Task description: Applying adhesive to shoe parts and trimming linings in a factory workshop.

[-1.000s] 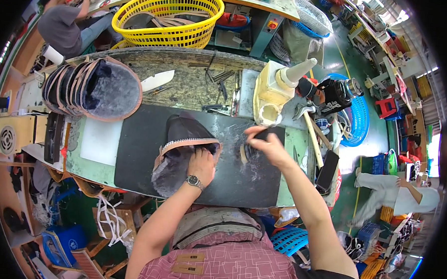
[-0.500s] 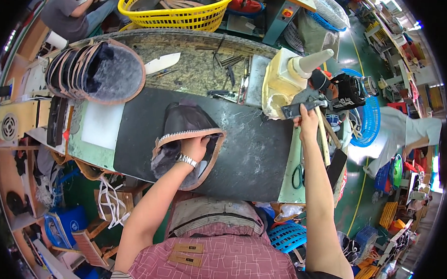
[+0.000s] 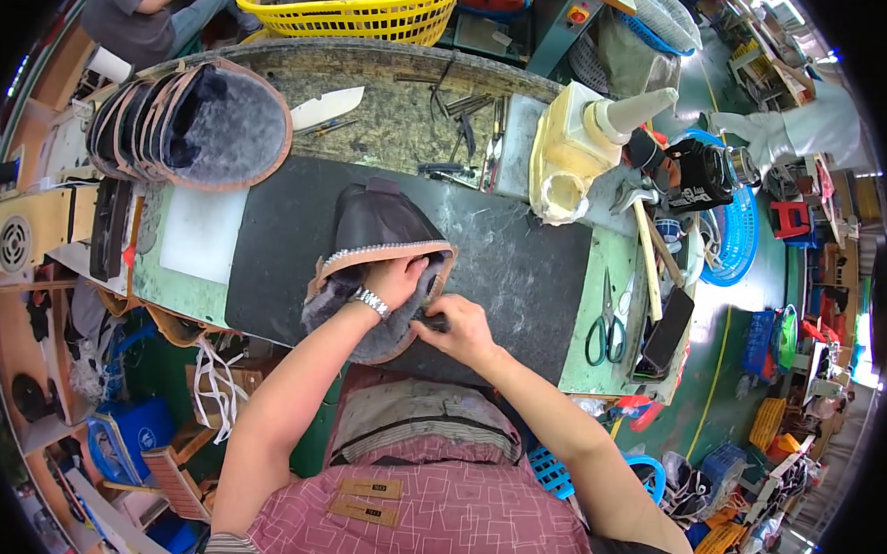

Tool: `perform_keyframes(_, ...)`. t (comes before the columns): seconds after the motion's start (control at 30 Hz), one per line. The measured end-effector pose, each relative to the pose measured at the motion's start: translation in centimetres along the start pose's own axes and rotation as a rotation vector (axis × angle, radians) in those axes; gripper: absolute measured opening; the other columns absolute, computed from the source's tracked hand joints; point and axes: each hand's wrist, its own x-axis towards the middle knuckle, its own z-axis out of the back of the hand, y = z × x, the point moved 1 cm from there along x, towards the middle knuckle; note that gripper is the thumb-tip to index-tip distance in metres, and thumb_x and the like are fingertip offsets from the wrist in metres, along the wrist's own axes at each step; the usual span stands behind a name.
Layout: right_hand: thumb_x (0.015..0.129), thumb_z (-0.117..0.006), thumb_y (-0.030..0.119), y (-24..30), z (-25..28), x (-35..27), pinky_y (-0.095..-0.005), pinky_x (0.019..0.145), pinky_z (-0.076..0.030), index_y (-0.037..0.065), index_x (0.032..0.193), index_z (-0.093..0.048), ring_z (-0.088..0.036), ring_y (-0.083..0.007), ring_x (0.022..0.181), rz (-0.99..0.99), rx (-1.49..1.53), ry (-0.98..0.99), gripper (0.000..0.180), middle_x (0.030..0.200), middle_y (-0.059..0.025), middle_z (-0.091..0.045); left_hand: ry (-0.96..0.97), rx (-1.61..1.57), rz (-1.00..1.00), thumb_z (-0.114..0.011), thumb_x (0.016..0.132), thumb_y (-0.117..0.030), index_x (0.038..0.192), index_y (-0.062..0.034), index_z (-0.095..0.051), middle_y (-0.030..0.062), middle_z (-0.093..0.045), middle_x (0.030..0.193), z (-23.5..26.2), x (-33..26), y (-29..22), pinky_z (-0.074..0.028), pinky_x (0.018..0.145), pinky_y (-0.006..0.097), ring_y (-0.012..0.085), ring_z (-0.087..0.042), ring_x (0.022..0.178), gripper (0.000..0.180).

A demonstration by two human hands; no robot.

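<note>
A dark, fur-lined shoe upper (image 3: 392,215) with a tan edge and white stitching lies on the black mat, its opening toward me. My left hand (image 3: 394,283), wearing a metal watch, reaches into that opening and grips the upper; some fingers are hidden inside. At the opening's right edge, my right hand (image 3: 461,329) is closed around a small dark brush-like tool (image 3: 432,322), which is mostly covered by the fingers. The tool's end is close to the tan edge, and I cannot tell whether it touches.
Several similar uppers (image 3: 227,129) stand stacked at the left. A yellowed glue pot (image 3: 573,149) is at the back right. Scissors (image 3: 608,329), a hammer (image 3: 643,241) and a phone (image 3: 670,328) lie on the right. A yellow basket (image 3: 351,20) stands beyond the bench; another person (image 3: 143,26) sits far left.
My right hand has come from the glue pot, leftward and toward me, to the upper's edge with the dark tool. My left hand stays inside the upper. The person at right has moved farther away.
</note>
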Motion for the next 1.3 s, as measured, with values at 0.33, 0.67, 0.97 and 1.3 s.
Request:
perform_keyframes(0.33, 0.078, -0.061, 0.009, 0.3, 6.2, 1.8, -0.0243, 0.054, -0.046, 0.003, 0.078, -0.053, -0.053, -0.0115, 0.061, -0.645, 0.691, -0.452, 0.011, 0.077, -0.0066, -0.059, 0.013, 0.189, -0.172, -0.051, 0.080, -0.015, 0.094, -0.0038, -0.061, 0.0173, -0.060, 0.092, -1.5, 3.5, 0.1, -0.046, 0.075, 0.041, 0.0334, -0.058, 0.085, 0.021)
perform_keyframes(0.67, 0.060, -0.073, 0.009, -2.9, 2.0, 1.8, -0.0320, 0.066, -0.048, 0.005, 0.074, -0.053, -0.059, -0.0245, 0.072, -0.186, -0.025, -0.178, 0.024, 0.077, -0.0096, -0.059, 0.333, -0.030, 0.040, -0.059, 0.074, -0.035, 0.097, -0.0046, -0.061, 0.0168, -0.062, 0.096, 0.5, 4.0, -0.2, -0.045, 0.079, 0.037, 0.0304, -0.059, 0.087, 0.038)
perform_keyframes(0.97, 0.079, -0.057, 0.002, -4.0, 13.6, 0.5, -0.0235, 0.068, -0.045, 0.004, 0.084, -0.051, -0.052, -0.0123, 0.080, -0.491, 0.366, -0.564, 0.008, 0.092, -0.0076, -0.056, 0.098, 0.408, -0.651, -0.051, 0.072, -0.011, 0.114, 0.0011, -0.044, 0.0176, -0.049, 0.109, 2.0, -6.2, -4.2, -0.039, 0.089, 0.039, 0.0332, -0.048, 0.101, 0.044)
perform_keyframes(1.3, 0.081, -0.057, 0.011, -5.0, 15.0, 1.0, -0.0233, 0.064, -0.046, 0.002, 0.086, -0.053, -0.052, -0.0116, 0.076, -0.525, 0.416, -0.602, 0.011, 0.090, -0.0080, -0.056, -0.235, 0.106, -0.377, -0.055, 0.066, 0.001, 0.099, -0.0034, -0.061, 0.0148, -0.061, 0.103, 16.1, 2.9, 2.6, -0.048, 0.079, 0.033, 0.0275, -0.059, 0.096, 0.034)
